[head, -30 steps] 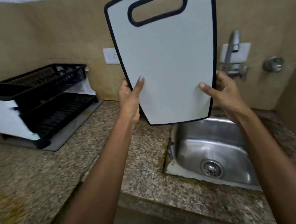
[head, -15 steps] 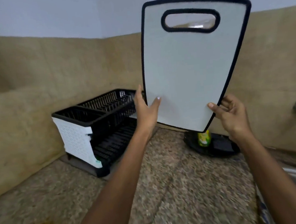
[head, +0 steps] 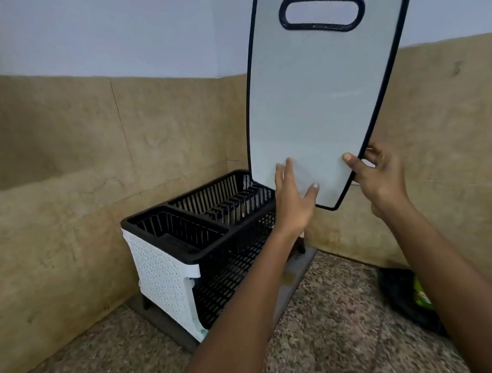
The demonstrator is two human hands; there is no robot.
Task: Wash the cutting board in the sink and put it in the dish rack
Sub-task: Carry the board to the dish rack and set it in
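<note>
Cutting board [head: 317, 98], white with a black rim, stands upright in the air above the right end of the dish rack [head: 201, 235], handle slot uppermost. Right hand [head: 379, 179] pinches its lower right edge; left hand [head: 294, 199] lies spread flat against its lower face, fingers loose. The rack sits in the worktop [head: 327, 328] corner.

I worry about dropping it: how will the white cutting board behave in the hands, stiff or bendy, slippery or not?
The cutting board likely stays stiff: held only at its lower end, it stands straight. It may be slippery, since its face looks smooth. The right hand pinches the edge, while the left hand looks spread open against the face, so the hold seems light.
</note>
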